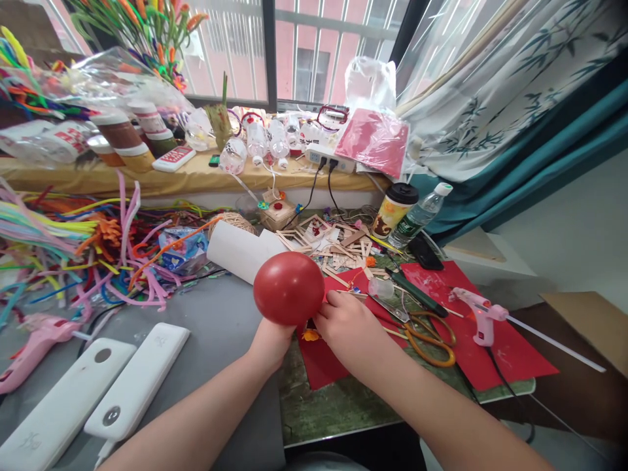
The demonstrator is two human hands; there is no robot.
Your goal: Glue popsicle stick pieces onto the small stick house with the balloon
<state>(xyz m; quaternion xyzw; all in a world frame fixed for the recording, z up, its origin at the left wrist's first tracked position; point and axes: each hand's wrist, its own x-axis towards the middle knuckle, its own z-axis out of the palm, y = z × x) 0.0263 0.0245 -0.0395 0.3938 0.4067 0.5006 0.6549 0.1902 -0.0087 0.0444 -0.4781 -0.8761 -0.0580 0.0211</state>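
Observation:
A round, inflated red balloon (pixel 288 288) is in front of me, above the near middle of the table. My left hand (pixel 273 341) is beneath it, its fingers mostly hidden behind the balloon. On the balloon's lower right side my right hand (pixel 346 327) is closed, fingers pinched together close against it. What lies between those fingertips is too hidden to make out. Below the hands, a red sheet (pixel 318 366) lies on the green tabletop, and a small orange piece (pixel 310 335) shows between the wrists.
Scissors with orange handles (pixel 432 337) and a pink glue gun (pixel 483 314) lie to the right. Craft sticks (pixel 343 248) are scattered behind the balloon. A water bottle (pixel 417 216) and paper cup (pixel 392 209) stand at back right. White power banks (pixel 140 379) and pipe cleaners (pixel 98 242) lie left.

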